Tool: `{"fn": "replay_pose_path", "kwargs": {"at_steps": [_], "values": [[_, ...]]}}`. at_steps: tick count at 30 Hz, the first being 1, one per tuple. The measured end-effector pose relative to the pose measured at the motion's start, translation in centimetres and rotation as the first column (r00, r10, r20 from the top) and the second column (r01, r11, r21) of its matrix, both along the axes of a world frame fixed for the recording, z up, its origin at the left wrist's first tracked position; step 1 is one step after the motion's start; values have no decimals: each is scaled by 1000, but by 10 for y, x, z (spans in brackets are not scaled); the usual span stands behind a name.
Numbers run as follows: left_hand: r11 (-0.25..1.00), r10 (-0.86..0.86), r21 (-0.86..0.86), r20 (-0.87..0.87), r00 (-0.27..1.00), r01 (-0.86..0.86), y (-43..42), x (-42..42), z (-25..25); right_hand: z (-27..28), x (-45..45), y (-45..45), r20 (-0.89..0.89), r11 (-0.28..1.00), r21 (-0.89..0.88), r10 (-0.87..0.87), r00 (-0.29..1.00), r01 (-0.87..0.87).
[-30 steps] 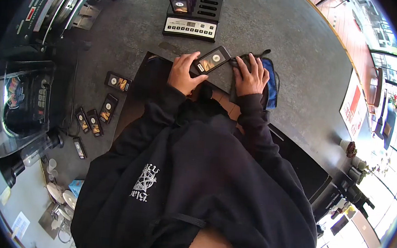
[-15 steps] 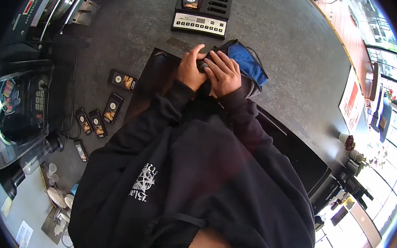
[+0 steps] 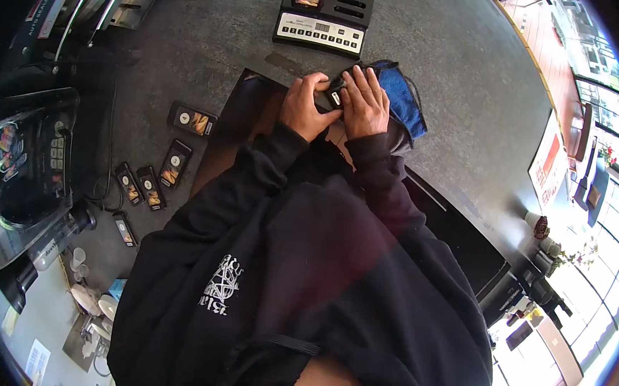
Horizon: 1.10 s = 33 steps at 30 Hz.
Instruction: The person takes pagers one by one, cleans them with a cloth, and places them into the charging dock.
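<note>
Black pager (image 3: 335, 97), head view: upper centre of the frame, between the two hands, largely covered, white label visible. Left hand (image 3: 305, 107): left of pager, fingers arched upward, thumb stretched rightward below, grasping the pager between them. Right hand (image 3: 365, 105): laid over pager's right side, back uppermost, fingers extended toward the top of the frame; cannot tell whether it grips. Blue cloth (image 3: 400, 99): just right of right hand.
</note>
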<state>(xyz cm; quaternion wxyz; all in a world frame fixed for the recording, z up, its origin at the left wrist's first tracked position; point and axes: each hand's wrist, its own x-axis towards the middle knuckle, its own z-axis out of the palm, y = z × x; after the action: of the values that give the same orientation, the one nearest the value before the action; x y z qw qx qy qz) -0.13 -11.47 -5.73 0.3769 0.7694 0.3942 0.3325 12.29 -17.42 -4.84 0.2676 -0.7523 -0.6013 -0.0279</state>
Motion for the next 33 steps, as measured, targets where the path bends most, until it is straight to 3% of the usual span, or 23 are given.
{"fn": "replay_pose_path", "kwargs": {"at_steps": [3, 5, 11, 18, 25, 27, 33], "values": [[1000, -2, 8, -37, 999, 3, -1, -1, 5, -2, 5, 3, -10, 1000, 20, -19, 1000, 19], [1000, -10, 1, -34, 999, 10, 0, -1, 5, -1, 11, 6, 73, 997, 19, -75, 995, 73], [998, -46, 37, -34, 998, 47, 1, -1, 5, -9, 35, 9, 13, 994, 62, -86, 996, 85], [998, -32, 46, -46, 998, 35, 1, 0, 7, -9, 53, -12, -40, 996, 91, 17, 999, -13], [990, -69, 118, -87, 994, 79, 3, -4, 7, -3, 67, -51, -20, 997, 77, -30, 999, 31], [958, -146, 240, -76, 986, 160, 6, -6, 8, 4, 68, -53, -58, 998, 24, -53, 997, 54], [966, -158, 194, -67, 985, 168, 2, -10, 19, 21, 53, -43, -47, 1000, 6, -24, 999, 24]]}}
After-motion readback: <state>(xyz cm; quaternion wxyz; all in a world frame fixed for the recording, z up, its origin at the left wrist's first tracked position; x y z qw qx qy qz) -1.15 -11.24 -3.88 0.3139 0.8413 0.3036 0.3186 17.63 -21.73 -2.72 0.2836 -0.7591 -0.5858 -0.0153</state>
